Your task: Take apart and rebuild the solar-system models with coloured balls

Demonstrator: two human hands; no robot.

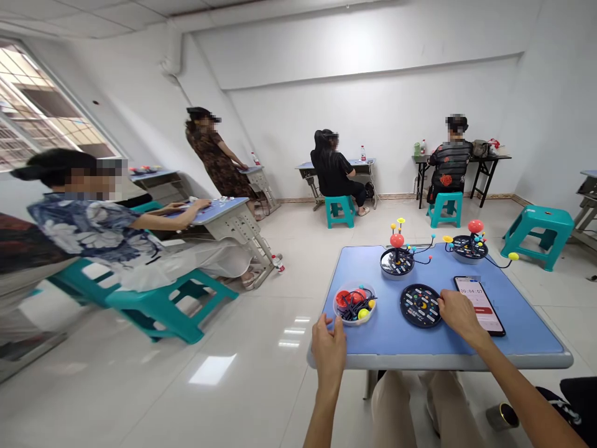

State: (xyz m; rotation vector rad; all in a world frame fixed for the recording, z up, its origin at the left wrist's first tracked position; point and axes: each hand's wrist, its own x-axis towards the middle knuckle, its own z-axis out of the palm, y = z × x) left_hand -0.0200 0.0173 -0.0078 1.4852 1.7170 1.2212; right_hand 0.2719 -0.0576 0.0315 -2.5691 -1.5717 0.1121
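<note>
On the blue tabletop lies a black round base (420,306) printed with coloured dots and labels. My right hand (461,316) is closed at its right rim, fingertips touching the edge. A clear plastic bowl (336,316) holds red balls, dark curved rods and small yellow pieces. Just below it, at the table's front left edge, is my left hand (329,346), thumb and fingers apart, nearly at the bowl's rim. Behind the base stand two assembled planet models, a left model (397,261) and a right model (470,246), each with a red ball and coloured balls on arms.
A phone (480,305) showing a timer lies right of my right hand. Other people sit or stand at desks to the left and along the back wall. A green stool (538,233) stands beyond the blue table (373,345) at right. A bottle (278,264) is on the floor.
</note>
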